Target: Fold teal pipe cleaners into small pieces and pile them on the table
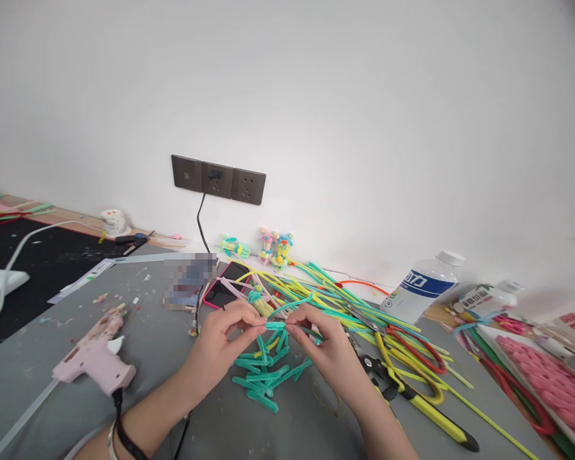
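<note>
Between my two hands, above the grey mat, is a teal pipe cleaner point(275, 326) that looks folded into a short length. The thumb and fingertips of my left hand point(230, 335) pinch one end of it. My right hand point(319, 335) pinches the other end in the same way. Below them lies a loose pile of short teal pipe cleaner pieces point(263, 377), several of them bent double. Just behind my fingertips is a small yellow and teal pipe cleaner figure point(259, 300), partly hidden by my left hand.
Left is a pink glue gun point(96, 354) with a glue stick in its back. Right lie yellow-handled pliers point(426, 409), red-handled scissors point(416, 348) and long pipe cleaners point(326, 294). Behind are a phone point(227, 284), small figures point(275, 246), a white bottle point(424, 287) and a wall socket point(218, 180).
</note>
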A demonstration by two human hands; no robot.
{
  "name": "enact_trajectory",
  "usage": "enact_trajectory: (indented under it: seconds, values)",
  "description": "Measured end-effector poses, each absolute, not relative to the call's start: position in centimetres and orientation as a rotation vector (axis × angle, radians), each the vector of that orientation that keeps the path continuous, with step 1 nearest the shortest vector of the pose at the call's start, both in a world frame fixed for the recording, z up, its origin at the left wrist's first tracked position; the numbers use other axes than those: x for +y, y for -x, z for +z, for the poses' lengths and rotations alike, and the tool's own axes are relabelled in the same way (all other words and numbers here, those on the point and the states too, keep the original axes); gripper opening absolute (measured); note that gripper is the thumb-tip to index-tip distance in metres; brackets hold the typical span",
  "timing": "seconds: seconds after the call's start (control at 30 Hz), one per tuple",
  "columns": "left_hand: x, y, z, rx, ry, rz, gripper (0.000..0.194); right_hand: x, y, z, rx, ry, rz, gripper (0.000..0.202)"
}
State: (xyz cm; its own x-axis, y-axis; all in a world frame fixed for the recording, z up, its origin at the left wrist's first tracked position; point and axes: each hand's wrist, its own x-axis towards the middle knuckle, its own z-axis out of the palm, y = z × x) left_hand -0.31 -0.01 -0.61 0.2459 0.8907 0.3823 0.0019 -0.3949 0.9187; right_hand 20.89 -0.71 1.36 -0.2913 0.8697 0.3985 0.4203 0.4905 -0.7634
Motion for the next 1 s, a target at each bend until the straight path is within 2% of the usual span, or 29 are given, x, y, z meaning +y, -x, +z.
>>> enact_trajectory:
  seconds: [0.3,0.6,0.8,1.0]
  values:
    - [-0.3,0.2,0.3,0.900,-1.690,1.370,0.022,-0.9,-21.0,1.9,-1.892,1.036,0.687,0.026]
    - [0.2,0.4,0.1,0.985,-1.588,1.226,0.013,-0.1,-21.3,0.8,-1.688,1.086,0.549,0.020]
    - [-0.1,0.1,0.3,0.972,-1.610,1.135,0.007,-0.3,-21.4,0.0,-1.195,1.006,0.898,0.026]
    - [-0.1,0.1,0.2,1.023,-1.633,1.119,0.008,-0.5,-20.8,0.3,-1.284,0.926,1.072,0.029]
